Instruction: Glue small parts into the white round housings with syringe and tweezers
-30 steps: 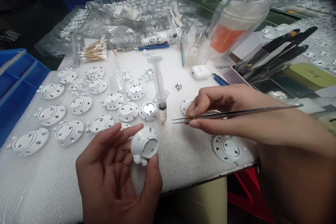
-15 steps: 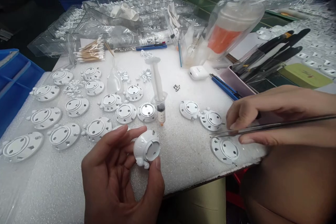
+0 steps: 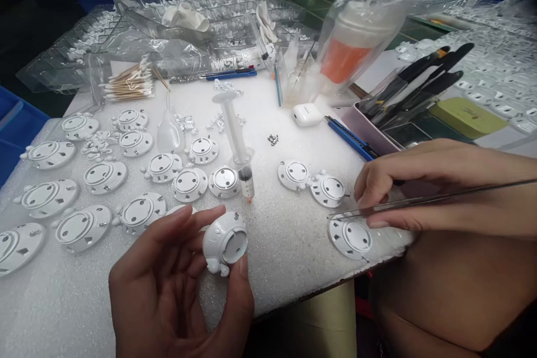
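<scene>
Between the thumb and fingers of my left hand (image 3: 163, 285) is a small white round plastic part (image 3: 216, 235), tilted so its flat disc faces right. A small knobbly bit sticks out at its lower left. My right hand (image 3: 419, 170) pinches a pair of thin metal tweezers (image 3: 351, 213), whose tips point left. Below the tips, a similar white part (image 3: 350, 236) lies on the foam sheet (image 3: 289, 257). Beyond my left hand, a syringe (image 3: 235, 134) with dark contents and an orange tip leans beside another white part (image 3: 225, 179).
Several more white parts (image 3: 84, 226) cover the foam's left side. Tiny metal pieces (image 3: 273, 139), a white earbud case (image 3: 306, 114), cotton swabs (image 3: 128, 84) and a squeeze dropper (image 3: 170, 134) lie farther back. A bagged cup (image 3: 346, 56) and a pink tool holder (image 3: 361, 117) stand at right.
The view has turned slightly right, so the table's things appear farther left. Both hands keep their holds, and the tweezers' tips stay near the right-hand white part.
</scene>
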The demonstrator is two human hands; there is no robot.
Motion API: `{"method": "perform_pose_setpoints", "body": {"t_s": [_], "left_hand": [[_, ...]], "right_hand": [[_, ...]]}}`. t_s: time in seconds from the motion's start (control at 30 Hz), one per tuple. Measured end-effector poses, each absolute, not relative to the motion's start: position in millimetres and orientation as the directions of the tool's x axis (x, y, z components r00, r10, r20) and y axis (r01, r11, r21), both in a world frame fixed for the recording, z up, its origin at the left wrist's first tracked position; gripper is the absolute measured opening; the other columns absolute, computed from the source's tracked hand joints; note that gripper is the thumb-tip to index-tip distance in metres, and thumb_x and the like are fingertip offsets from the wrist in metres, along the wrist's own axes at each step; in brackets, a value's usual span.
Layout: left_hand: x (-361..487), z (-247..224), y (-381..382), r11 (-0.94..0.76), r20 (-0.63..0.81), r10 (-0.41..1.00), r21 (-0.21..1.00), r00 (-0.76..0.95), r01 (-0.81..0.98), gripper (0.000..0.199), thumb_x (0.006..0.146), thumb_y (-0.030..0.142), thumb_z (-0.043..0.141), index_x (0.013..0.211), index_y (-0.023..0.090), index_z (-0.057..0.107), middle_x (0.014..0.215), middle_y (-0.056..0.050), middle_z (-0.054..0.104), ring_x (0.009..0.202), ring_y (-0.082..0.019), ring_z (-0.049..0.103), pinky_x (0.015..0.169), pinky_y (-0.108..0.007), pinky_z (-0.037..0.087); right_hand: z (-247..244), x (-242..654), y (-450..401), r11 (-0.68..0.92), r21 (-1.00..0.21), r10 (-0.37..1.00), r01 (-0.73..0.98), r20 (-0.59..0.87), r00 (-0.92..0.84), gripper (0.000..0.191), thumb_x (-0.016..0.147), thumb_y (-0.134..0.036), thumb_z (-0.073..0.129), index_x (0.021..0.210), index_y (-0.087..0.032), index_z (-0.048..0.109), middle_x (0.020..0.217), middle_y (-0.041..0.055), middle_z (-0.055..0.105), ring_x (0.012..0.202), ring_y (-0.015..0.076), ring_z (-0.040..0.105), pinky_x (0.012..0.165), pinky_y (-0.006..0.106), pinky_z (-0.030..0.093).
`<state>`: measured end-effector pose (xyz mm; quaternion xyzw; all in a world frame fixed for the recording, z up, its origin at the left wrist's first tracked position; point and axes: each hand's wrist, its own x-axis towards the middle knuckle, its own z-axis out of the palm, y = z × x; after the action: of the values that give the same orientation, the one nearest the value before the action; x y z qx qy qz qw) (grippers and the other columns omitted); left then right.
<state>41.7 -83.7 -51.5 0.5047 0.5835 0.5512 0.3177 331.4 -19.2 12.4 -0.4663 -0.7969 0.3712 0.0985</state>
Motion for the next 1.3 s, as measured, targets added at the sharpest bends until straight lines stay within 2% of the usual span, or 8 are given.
{"method": "perform_pose_setpoints", "body": {"t_s": [0.1,0.2,0.47,0.6,0.8,0.97,1.07,1.3], "left_hand": [[43.1,-51.6,-83.9,-0.123,0.185,0.934,0.969,-0.304,0.213,0.065,0.061,0.002,0.079,0.118,0.022,0.054,0.101,-0.003,0.073,0.092,-0.016,0.072,0.071,-0.011,0.060],[44.4,-51.8,-83.4,-0.138,0.199,0.930,0.968,-0.308,0.209,0.065,0.060,0.004,0.079,0.118,0.022,0.054,0.101,-0.003,0.073,0.091,-0.017,0.072,0.071,-0.012,0.060],[41.6,-53.0,-84.3,-0.141,0.192,0.935,0.973,-0.299,0.185,0.067,0.060,0.002,0.079,0.118,0.024,0.055,0.102,-0.003,0.073,0.093,-0.017,0.072,0.072,-0.014,0.060],[44.3,-52.2,-84.7,-0.144,0.194,0.935,0.973,-0.296,0.182,0.066,0.059,0.003,0.080,0.117,0.024,0.055,0.100,-0.002,0.072,0.089,-0.017,0.072,0.068,-0.014,0.060],[55.8,-46.6,-83.6,-0.110,0.182,0.908,0.973,-0.377,0.204,0.058,0.065,0.013,0.079,0.116,0.023,0.054,0.099,-0.002,0.071,0.087,-0.014,0.070,0.070,-0.013,0.058],[53.4,-45.4,-83.5,-0.114,0.184,0.925,0.969,-0.332,0.220,0.060,0.062,0.012,0.080,0.115,0.023,0.054,0.097,-0.004,0.072,0.084,-0.017,0.071,0.066,-0.017,0.060],[52.2,-46.6,-83.5,-0.106,0.186,0.914,0.967,-0.360,0.230,0.061,0.063,0.013,0.079,0.117,0.023,0.054,0.099,-0.004,0.071,0.087,-0.017,0.071,0.067,-0.017,0.060],[45.6,-50.5,-78.9,-0.134,0.187,0.931,0.974,-0.315,0.183,0.072,0.049,0.002,0.084,0.113,0.022,0.057,0.096,-0.006,0.074,0.082,-0.019,0.073,0.061,-0.016,0.060]], "right_hand": [[10.6,336.3,-17.5,0.359,-0.644,0.740,0.675,-0.244,-0.627,0.007,0.086,-0.032,0.070,0.092,-0.031,0.068,0.092,-0.0031,0.071,0.082,0.0135,0.069,0.064,0.018,0.056],[10.5,337.1,-16.2,0.359,-0.638,0.740,0.681,-0.250,-0.625,0.009,0.085,-0.031,0.070,0.093,-0.030,0.067,0.094,-0.0030,0.071,0.084,0.0146,0.068,0.064,0.019,0.056],[11.5,329.1,-15.7,0.350,-0.642,0.747,0.682,-0.248,-0.617,0.004,0.086,-0.033,0.069,0.089,-0.030,0.069,0.086,-0.0062,0.071,0.074,0.0100,0.067,0.061,0.017,0.053],[11.3,328.7,-15.9,0.343,-0.648,0.750,0.680,-0.248,-0.614,0.005,0.086,-0.032,0.069,0.088,-0.028,0.070,0.085,-0.0050,0.071,0.073,0.0107,0.067,0.059,0.019,0.052],[11.0,328.2,-15.5,0.354,-0.651,0.741,0.671,-0.242,-0.626,0.006,0.087,-0.034,0.068,0.087,-0.028,0.070,0.086,-0.0062,0.071,0.075,0.0094,0.067,0.061,0.017,0.052],[12.9,324.9,-14.6,0.366,-0.657,0.746,0.659,-0.215,-0.630,0.007,0.087,-0.034,0.068,0.084,-0.027,0.070,0.082,-0.0056,0.071,0.072,0.0095,0.067,0.060,0.017,0.052],[13.8,324.7,-14.4,0.375,-0.651,0.752,0.660,-0.202,-0.627,0.009,0.087,-0.035,0.068,0.084,-0.027,0.071,0.082,-0.0046,0.071,0.071,0.0108,0.067,0.059,0.018,0.052],[13.1,328.4,-16.0,0.376,-0.653,0.758,0.657,-0.191,-0.623,0.007,0.087,-0.035,0.069,0.086,-0.029,0.070,0.085,-0.0053,0.072,0.075,0.0105,0.068,0.061,0.017,0.053]]}}
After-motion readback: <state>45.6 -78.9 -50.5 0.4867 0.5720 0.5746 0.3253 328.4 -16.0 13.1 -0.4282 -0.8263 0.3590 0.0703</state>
